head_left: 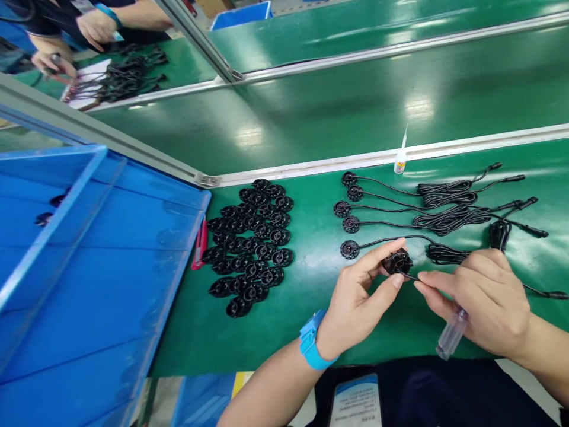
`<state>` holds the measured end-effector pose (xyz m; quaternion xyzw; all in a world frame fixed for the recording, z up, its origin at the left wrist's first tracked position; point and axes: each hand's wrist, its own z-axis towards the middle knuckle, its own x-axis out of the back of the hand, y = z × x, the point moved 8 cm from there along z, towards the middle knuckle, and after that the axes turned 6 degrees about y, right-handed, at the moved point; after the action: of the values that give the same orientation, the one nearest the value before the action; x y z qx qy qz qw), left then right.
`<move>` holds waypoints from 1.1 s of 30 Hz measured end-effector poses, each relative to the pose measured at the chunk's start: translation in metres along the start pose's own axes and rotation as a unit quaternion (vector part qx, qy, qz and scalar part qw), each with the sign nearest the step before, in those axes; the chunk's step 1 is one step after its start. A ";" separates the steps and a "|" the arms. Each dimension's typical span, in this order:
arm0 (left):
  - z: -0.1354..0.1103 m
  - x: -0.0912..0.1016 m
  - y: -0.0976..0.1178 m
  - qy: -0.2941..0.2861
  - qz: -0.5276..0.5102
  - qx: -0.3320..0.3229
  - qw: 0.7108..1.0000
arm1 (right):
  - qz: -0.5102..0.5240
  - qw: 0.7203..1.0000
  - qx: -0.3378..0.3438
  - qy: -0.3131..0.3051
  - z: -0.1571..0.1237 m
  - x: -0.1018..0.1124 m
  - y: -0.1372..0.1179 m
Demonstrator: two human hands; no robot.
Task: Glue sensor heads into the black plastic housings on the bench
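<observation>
Between the thumb and fingers of my left hand (362, 296) is a round black plastic part (397, 261), held up over the bench. My right hand (484, 296) pinches a black cable (411, 277) close to where it meets that part. A tool with a clear plastic handle (452, 335) is also tucked in my right hand; its tip is hidden. Beyond my hands lie several round parts (351, 224) joined to coiled black cables (451, 219). One more cable bundle (498, 234) sits just behind my right hand.
Many loose black round parts (251, 243) cover the bench's left side. Beside them are a red-handled tool (200, 246) and a large blue bin (89, 284). A small white bottle (400, 160) stands by the back rail (302, 169). Across the divider, another person's hands (98, 26) work near black cables (133, 74).
</observation>
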<state>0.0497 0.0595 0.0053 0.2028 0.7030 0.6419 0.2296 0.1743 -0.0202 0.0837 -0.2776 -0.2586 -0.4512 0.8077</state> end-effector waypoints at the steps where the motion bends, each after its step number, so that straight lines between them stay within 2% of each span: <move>1: 0.000 0.000 0.000 -0.002 -0.002 0.001 1.000 | 0.011 1.000 -0.004 0.000 0.000 0.000 0.000; 10: -0.002 0.001 0.004 -0.013 -0.028 -0.006 1.000 | 0.070 0.997 -0.038 -0.021 0.004 -0.001 0.006; 26: -0.005 0.002 0.008 -0.011 0.032 -0.022 0.999 | 0.062 0.997 -0.042 -0.027 0.002 0.000 0.010; 33: -0.005 0.000 0.007 -0.003 -0.003 -0.022 1.000 | 0.080 0.994 -0.067 -0.020 0.000 -0.003 0.012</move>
<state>0.0467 0.0565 0.0127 0.1974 0.6889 0.6555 0.2382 0.1836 -0.0134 0.0789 -0.3603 -0.2211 -0.3960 0.8152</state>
